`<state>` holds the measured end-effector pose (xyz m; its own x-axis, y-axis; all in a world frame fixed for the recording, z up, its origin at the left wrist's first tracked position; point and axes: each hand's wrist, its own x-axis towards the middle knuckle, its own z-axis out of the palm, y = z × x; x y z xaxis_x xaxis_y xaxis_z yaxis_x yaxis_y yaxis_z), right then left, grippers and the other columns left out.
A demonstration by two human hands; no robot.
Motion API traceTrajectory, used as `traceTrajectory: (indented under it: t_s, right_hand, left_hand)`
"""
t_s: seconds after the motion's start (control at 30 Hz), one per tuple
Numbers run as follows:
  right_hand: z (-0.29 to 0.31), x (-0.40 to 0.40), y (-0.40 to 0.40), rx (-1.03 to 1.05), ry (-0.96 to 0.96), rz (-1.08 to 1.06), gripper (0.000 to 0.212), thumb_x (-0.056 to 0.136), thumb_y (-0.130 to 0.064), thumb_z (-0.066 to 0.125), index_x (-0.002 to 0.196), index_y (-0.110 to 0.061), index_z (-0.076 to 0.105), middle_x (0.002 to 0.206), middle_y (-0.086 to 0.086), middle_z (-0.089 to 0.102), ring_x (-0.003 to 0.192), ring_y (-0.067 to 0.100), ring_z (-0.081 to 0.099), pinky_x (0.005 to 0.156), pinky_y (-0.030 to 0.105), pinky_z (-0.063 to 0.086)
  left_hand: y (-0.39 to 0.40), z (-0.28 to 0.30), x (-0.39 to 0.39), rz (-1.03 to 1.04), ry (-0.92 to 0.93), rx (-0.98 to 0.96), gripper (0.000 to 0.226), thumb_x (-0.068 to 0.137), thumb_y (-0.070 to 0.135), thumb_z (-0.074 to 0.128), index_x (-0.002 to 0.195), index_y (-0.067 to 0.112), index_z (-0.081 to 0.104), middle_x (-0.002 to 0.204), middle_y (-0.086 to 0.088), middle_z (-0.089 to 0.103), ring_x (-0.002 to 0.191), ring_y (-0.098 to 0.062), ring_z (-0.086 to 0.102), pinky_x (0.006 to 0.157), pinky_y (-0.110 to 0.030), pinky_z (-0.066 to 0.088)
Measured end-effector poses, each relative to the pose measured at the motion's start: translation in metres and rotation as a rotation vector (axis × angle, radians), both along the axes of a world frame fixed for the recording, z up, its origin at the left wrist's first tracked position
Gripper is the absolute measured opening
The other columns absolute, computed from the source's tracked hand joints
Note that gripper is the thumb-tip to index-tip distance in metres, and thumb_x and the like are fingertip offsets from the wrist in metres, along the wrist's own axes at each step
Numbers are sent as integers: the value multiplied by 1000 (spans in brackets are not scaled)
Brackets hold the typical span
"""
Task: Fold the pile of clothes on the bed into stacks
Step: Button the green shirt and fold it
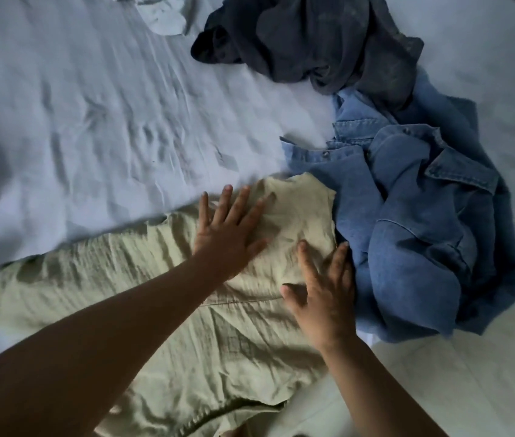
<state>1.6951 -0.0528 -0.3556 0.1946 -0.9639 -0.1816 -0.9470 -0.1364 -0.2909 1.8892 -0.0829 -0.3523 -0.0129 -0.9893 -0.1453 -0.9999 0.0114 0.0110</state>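
Note:
A pale green crinkled garment lies spread flat across the near part of the bed. My left hand presses flat on its upper part with fingers spread. My right hand rests on the garment's right edge, fingers straight, next to a crumpled blue denim shirt. Beyond the denim shirt lies a dark grey garment in a heap.
The bed's light wrinkled sheet stretches over the left and far side. A small pale cloth lies bunched at the top edge. The bed's right side shows bare sheet.

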Motion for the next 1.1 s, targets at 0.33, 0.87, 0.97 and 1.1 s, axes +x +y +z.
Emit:
traceTrajectory:
  t_s: [0.33,0.87,0.97,1.1]
  right_hand:
    - [11,15,-22,165,19,232,87,82,-24,67,149,-35,14,148,2,31,118,33,40,96,35,34]
    - [134,117,50,180,-33,657,98,83,-5,48,144,-38,-21,159,-3,8,99,29,60,72,29,45]
    - [145,159,84,222,-47,751,95,84,-4,46,146,-40,-17,159,-8,9,113,29,52,80,30,44]
    - [134,214,137,285,-24,894,93,87,-3,47,148,-38,-14,159,-3,-4,120,34,47,93,37,43]
  left_hand:
    - [72,-23,47,447,68,260,88,74,83,12,146,40,-15,152,4,-32,140,-27,-28,109,-62,-13]
    - [234,44,105,675,347,-87,83,76,61,21,148,24,2,157,-1,-1,144,-18,-4,117,-42,8]
    - [267,58,116,756,391,-117,81,78,59,27,149,25,9,157,-3,4,144,-20,1,115,-41,12]
    - [307,68,128,856,412,-142,73,87,49,37,146,28,0,157,1,-1,146,-20,0,115,-35,11]
